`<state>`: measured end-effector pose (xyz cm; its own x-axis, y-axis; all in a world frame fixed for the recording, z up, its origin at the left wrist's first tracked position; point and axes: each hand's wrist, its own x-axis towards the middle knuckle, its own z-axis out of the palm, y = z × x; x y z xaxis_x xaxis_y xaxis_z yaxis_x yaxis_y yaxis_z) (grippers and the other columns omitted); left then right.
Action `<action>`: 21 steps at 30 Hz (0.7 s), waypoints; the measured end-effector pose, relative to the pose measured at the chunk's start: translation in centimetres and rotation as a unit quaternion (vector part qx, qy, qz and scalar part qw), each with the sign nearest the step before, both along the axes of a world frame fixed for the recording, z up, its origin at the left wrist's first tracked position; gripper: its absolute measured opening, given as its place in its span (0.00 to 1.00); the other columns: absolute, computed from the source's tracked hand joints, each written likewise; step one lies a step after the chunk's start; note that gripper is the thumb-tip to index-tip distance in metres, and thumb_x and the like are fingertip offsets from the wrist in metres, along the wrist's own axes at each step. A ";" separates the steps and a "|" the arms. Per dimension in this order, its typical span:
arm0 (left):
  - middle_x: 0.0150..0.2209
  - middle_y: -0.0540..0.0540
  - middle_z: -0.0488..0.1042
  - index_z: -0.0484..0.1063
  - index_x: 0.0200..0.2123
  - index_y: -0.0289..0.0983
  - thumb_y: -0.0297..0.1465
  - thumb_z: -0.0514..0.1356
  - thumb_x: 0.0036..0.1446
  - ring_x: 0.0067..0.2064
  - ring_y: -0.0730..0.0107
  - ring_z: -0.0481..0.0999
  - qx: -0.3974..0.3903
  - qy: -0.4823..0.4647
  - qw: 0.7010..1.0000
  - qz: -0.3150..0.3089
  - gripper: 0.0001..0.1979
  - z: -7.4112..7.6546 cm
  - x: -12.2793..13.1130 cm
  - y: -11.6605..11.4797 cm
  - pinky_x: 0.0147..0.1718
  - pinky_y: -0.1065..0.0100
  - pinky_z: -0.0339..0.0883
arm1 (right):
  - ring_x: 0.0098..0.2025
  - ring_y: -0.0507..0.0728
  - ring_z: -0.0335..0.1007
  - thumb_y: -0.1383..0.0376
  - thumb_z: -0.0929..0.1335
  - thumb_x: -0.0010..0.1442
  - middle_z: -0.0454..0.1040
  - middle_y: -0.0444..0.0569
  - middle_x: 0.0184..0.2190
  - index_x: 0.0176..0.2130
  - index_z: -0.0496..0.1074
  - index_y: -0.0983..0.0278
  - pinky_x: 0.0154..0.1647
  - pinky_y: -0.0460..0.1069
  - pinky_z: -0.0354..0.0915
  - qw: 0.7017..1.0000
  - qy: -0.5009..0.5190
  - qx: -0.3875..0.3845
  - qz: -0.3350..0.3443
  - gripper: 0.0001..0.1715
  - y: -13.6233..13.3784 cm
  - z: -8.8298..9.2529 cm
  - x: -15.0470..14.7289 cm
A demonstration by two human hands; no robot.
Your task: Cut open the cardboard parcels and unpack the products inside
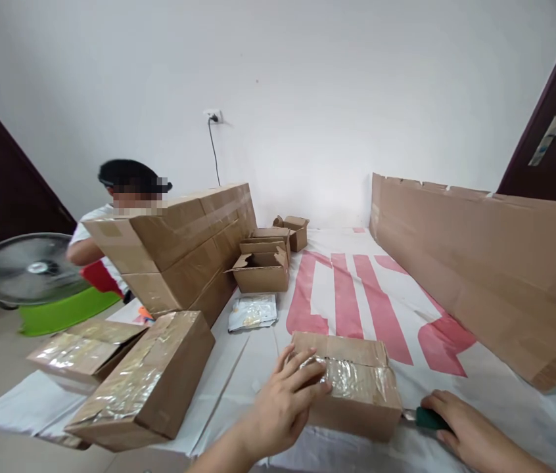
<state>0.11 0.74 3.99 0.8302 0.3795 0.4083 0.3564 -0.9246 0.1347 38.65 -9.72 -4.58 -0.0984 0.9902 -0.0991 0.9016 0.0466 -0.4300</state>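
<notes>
A taped cardboard box [357, 384] lies in front of me with shiny clear tape across its top. My left hand [285, 401] rests over the box's left end, fingers spread on the top and touching the tape. At the opposite end, my right hand [465, 420] is closed around a green-handled knife [430, 419]. Its short metal blade is at the right side of the box; the tip is hard to make out, so I cannot tell whether it is in the cardboard.
Two taped boxes [150, 374] lie at the left, below stacked cartons [189, 249]. Open small boxes [261, 269] and a silvery plastic packet [253, 311] sit beyond my hands. A tall cardboard panel [480, 263] borders the right. Behind the cartons sits a person [91, 243] near a fan [26, 268].
</notes>
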 end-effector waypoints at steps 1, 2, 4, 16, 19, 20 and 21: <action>0.55 0.43 0.72 0.67 0.56 0.44 0.18 0.55 0.53 0.64 0.53 0.61 0.032 -0.051 0.998 0.027 0.28 -1.5 -0.4 -0.2 0.62 0.43 0.54 | 0.51 0.64 0.72 0.69 0.64 0.51 0.76 0.54 0.48 0.51 0.73 0.61 0.53 0.56 0.65 1.000 0.001 0.010 -0.009 0.27 -0.1 0.0 0.9; 0.55 0.41 0.71 0.66 0.56 0.42 0.18 0.55 0.54 0.63 0.54 0.63 0.055 -0.099 0.992 0.052 0.26 -3.0 -0.8 -0.4 0.60 0.46 0.58 | 0.53 0.64 0.71 0.67 0.64 0.54 0.75 0.54 0.51 0.54 0.71 0.60 0.55 0.57 0.65 1.000 0.003 0.021 -0.018 0.28 0.0 0.1 1.6; 0.55 0.38 0.68 0.64 0.57 0.39 0.19 0.56 0.56 0.62 0.54 0.62 0.079 -0.165 0.980 0.084 0.26 -5.7 -1.2 -0.9 0.57 0.50 0.62 | 0.57 0.64 0.68 0.63 0.62 0.60 0.72 0.54 0.56 0.60 0.66 0.59 0.58 0.57 0.64 0.998 0.007 0.047 -0.037 0.28 0.4 1.1 2.6; 0.53 0.38 0.64 0.66 0.54 0.37 0.20 0.55 0.56 0.61 0.54 0.61 0.106 -0.259 0.954 0.109 0.22 -8.6 0.2 -0.9 0.55 0.52 0.63 | 0.40 0.56 0.75 0.74 0.57 0.62 0.75 0.51 0.44 0.63 0.60 0.53 0.38 0.49 0.70 0.957 -0.106 0.136 0.233 0.32 7.5 15.3 -13.5; 0.53 0.38 0.65 0.66 0.54 0.37 0.21 0.54 0.57 0.61 0.54 0.62 0.106 -0.260 0.953 0.112 0.21 -8.7 0.0 -1.0 0.55 0.53 0.63 | 0.35 0.57 0.75 0.76 0.61 0.57 0.76 0.49 0.41 0.61 0.62 0.53 0.34 0.50 0.68 0.935 -0.195 0.129 0.268 0.36 8.8 15.7 -16.4; 0.53 0.38 0.65 0.66 0.54 0.37 0.20 0.54 0.57 0.61 0.54 0.62 0.104 -0.260 0.953 0.113 0.21 -8.7 0.0 -1.0 0.55 0.53 0.64 | 0.35 0.58 0.75 0.76 0.63 0.55 0.76 0.50 0.41 0.61 0.62 0.52 0.33 0.50 0.67 0.929 -0.219 0.124 0.270 0.37 9.1 15.7 -17.0; 0.53 0.38 0.65 0.66 0.54 0.37 0.21 0.54 0.57 0.61 0.54 0.62 0.104 -0.259 0.953 0.115 0.21 -8.8 0.0 -1.0 0.55 0.53 0.64 | 0.35 0.59 0.75 0.76 0.64 0.54 0.76 0.50 0.42 0.61 0.62 0.53 0.33 0.50 0.67 0.924 -0.241 0.118 0.272 0.38 9.3 15.7 -17.3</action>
<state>0.10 -0.28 -4.84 0.4014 0.3924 0.8276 0.4876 -0.8564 0.1696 21.30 -0.44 11.12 -0.5890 0.8067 -0.0489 0.8013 0.5908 0.0944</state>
